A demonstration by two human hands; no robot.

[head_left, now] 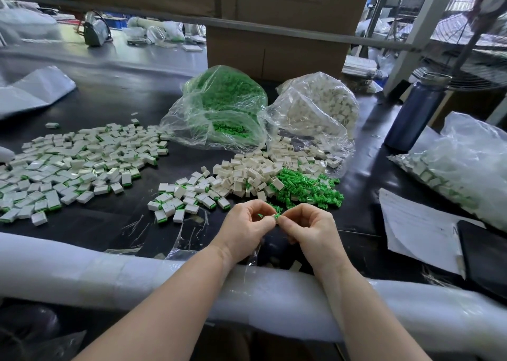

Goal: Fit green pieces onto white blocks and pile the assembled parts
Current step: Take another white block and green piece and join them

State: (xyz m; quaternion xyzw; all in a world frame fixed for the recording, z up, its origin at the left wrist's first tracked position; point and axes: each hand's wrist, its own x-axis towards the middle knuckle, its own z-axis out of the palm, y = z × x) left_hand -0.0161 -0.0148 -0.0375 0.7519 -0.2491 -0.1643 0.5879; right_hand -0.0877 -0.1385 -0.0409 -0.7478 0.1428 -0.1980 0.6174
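Observation:
My left hand (pixel 248 227) and my right hand (pixel 307 227) meet fingertip to fingertip just above the black table's near edge. The left one pinches a small green piece (pixel 260 215); the right one pinches another green piece (pixel 277 216). No white block shows in either hand. Just beyond lie loose green pieces (pixel 307 189) and a heap of bare white blocks (pixel 255 173). A small pile of assembled parts (pixel 186 199) sits left of my hands, and a wide spread of assembled parts (pixel 76 166) covers the table's left.
An open bag of green pieces (pixel 222 108) and a bag of white blocks (pixel 318 108) stand behind the heaps. A blue bottle (pixel 417 114), a bag of assembled parts (pixel 461 174), papers (pixel 417 229) and a dark tablet (pixel 482 253) are at right. White foam padding (pixel 109 267) lines the near edge.

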